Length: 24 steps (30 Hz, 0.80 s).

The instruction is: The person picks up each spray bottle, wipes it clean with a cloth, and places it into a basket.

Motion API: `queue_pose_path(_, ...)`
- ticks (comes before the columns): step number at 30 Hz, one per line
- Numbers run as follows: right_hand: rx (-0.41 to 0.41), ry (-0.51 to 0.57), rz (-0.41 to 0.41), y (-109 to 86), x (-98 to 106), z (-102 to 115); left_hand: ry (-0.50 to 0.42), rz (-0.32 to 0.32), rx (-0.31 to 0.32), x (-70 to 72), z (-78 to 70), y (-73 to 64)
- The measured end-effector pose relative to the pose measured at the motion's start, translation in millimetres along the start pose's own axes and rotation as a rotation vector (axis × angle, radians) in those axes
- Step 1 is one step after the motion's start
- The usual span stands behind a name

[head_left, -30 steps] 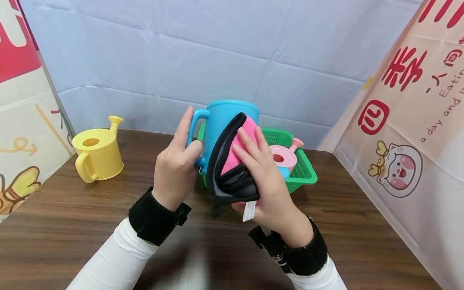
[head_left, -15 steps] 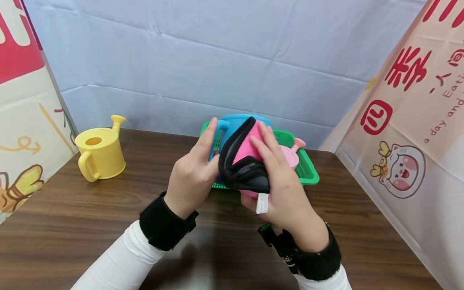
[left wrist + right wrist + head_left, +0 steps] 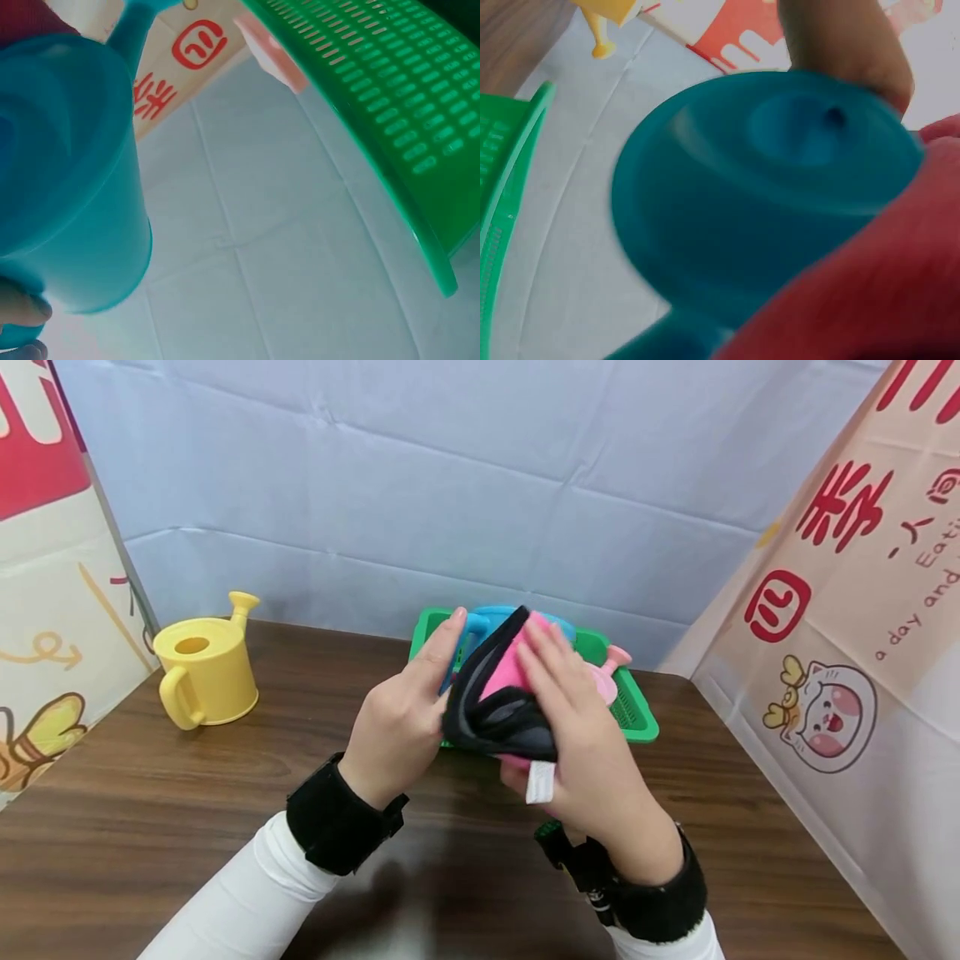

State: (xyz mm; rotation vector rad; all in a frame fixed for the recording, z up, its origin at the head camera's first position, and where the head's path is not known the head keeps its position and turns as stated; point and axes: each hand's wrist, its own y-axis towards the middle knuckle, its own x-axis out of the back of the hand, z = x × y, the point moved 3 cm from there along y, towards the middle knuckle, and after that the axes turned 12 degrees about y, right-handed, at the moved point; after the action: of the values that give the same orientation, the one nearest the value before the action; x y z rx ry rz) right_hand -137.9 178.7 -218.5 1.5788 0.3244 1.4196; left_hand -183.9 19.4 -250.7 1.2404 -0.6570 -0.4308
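A blue toy watering can (image 3: 495, 614) is in the middle of the head view, mostly behind a folded pink cloth (image 3: 508, 672) with black edging and a white tag. My left hand (image 3: 401, 727) grips the can's handle, its index finger extended upward. My right hand (image 3: 581, 735) holds the folded cloth up to the near side of the can, fingers spread over the pink face. Fingers (image 3: 22, 307) wrap the handle at the lower left of the left wrist view. In the right wrist view, the can's round top (image 3: 727, 195) fills the centre, partly covered by the cloth.
Behind the hands stands a green slotted basket (image 3: 641, 727) with a pink watering can (image 3: 604, 683) in it. A yellow watering can (image 3: 217, 672) stands at the left on the brown wooden table (image 3: 187, 802). Pale cloth screens (image 3: 360, 485) enclose the back and sides.
The blue watering can has come down from its higher position and shifted right, leaving mainly its top showing over the cloth. Both hands moved right with it, then stayed nearly in place.
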Motion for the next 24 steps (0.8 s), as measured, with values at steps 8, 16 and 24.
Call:
queue_pose_path(8,0.061,-0.044,0.130,-1.3,-11,8,-0.056,-0.004,0.063,-4.3,6.7,-3.6)
queue_pose_path(16,0.095,-0.034,0.228,-1.8,-15,14,0.102,-0.001,0.028,-2.2,11.3,-1.8)
queue_pose_path(24,0.072,0.056,0.227,-2.5,-9,12,0.054,0.016,-0.009,-3.5,12.1,-2.4)
